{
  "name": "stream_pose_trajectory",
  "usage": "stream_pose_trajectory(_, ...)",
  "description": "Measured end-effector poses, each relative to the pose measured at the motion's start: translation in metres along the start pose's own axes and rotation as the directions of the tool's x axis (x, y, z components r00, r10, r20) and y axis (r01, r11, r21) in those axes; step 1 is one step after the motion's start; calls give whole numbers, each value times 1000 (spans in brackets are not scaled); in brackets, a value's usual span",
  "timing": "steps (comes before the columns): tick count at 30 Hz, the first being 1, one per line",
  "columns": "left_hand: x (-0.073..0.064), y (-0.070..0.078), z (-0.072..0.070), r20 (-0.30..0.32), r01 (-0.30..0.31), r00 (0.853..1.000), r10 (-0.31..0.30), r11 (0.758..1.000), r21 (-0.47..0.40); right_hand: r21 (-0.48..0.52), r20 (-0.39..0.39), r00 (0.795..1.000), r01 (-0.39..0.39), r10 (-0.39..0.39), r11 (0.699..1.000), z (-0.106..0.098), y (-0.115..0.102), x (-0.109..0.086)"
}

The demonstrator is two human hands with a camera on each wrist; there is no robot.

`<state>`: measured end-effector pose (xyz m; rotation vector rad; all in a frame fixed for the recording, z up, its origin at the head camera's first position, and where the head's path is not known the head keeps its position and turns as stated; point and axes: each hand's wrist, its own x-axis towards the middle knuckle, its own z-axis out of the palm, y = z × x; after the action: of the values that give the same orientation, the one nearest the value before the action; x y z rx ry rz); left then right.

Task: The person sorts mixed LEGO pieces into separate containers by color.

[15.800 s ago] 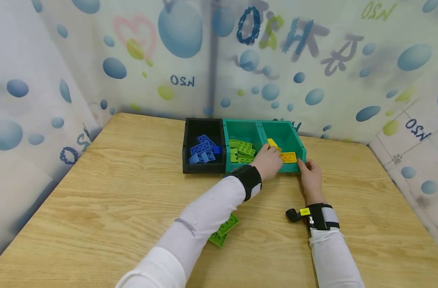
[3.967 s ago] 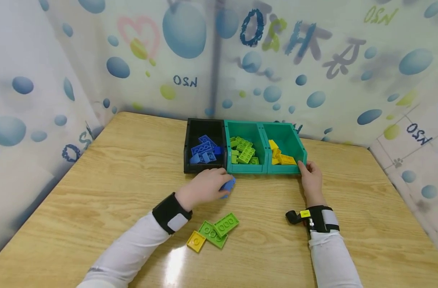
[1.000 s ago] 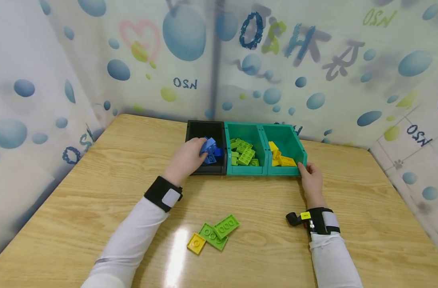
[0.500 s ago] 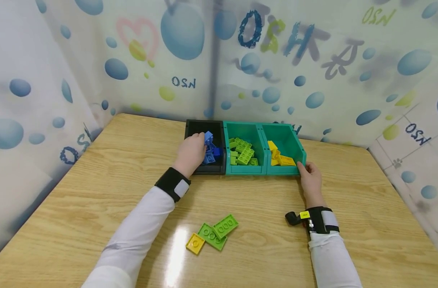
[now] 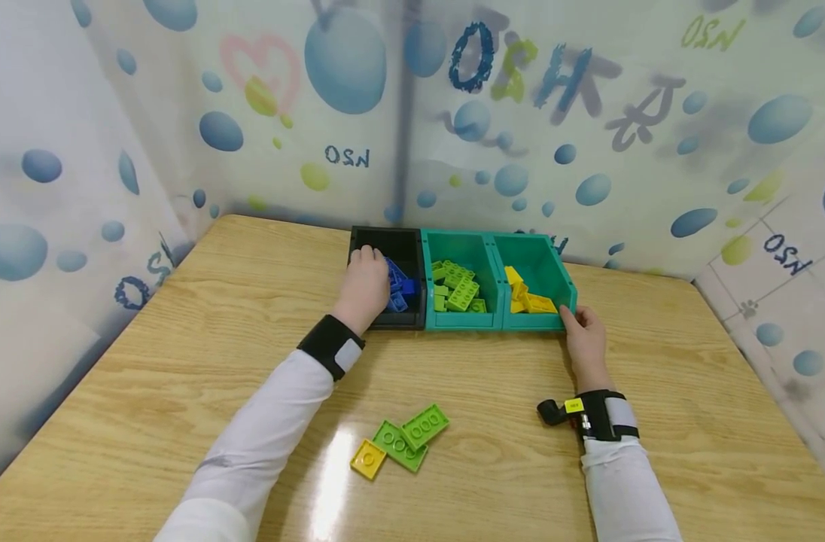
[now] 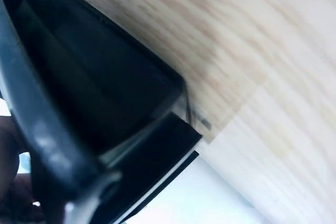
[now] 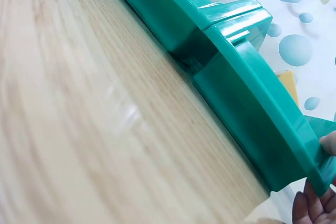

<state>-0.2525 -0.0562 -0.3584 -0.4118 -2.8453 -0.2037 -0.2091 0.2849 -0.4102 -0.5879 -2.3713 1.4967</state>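
Observation:
In the head view my left hand [image 5: 363, 287] reaches over the left side of the black bin [image 5: 394, 321], its fingertips hidden behind the hand. Beside it, several blue building bricks [image 5: 397, 284] lie in that bin. I cannot tell whether a brick is between its fingers; the left wrist view shows mostly the bin's dark wall [image 6: 94, 72]. My right hand [image 5: 586, 343] pinches the front right corner of the right teal bin [image 5: 534, 322], thumb inside and fingers outside. Yellow bricks [image 5: 538, 302] lie in this bin, and lime green bricks [image 5: 464, 292] in the middle teal bin [image 5: 463, 320].
Two lime green bricks, one [image 5: 426, 426] overlapping the other [image 5: 394, 444], lie studs down on the wooden table [image 5: 494, 467]. A yellow square brick [image 5: 368, 458] touches their left end. A patterned curtain [image 5: 270, 173] hangs behind the row of bins.
Earlier my left hand took a blue brick from the table and carried it into the black bin. Within the last half second that brick has gone out of sight. The right hand keeps its place.

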Motion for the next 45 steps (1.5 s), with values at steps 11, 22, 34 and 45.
stream_pose_trajectory(11, -2, -2, -2, -27, -9, 1000, 6, 996, -89, -1, 6, 1000, -4, 4, 1000, -1, -1, -1)
stream_pose_trajectory(22, -19, 6, -14, -139, -98, 988, 62, 959, -267, -1, 14, 1000, 4, -4, 1000, -3, 1, -2)
stream_pose_trajectory(34, -52, 19, -26, -150, -189, 978, 142, 909, -371, -8, 3, 1000, -2, 2, 1000, 0, -1, 1)
stream_pose_trajectory(45, -63, 18, -32, -148, -203, 977, 156, 896, -396, 2, 2, 1000, -6, 6, 1000, -1, -1, 1)
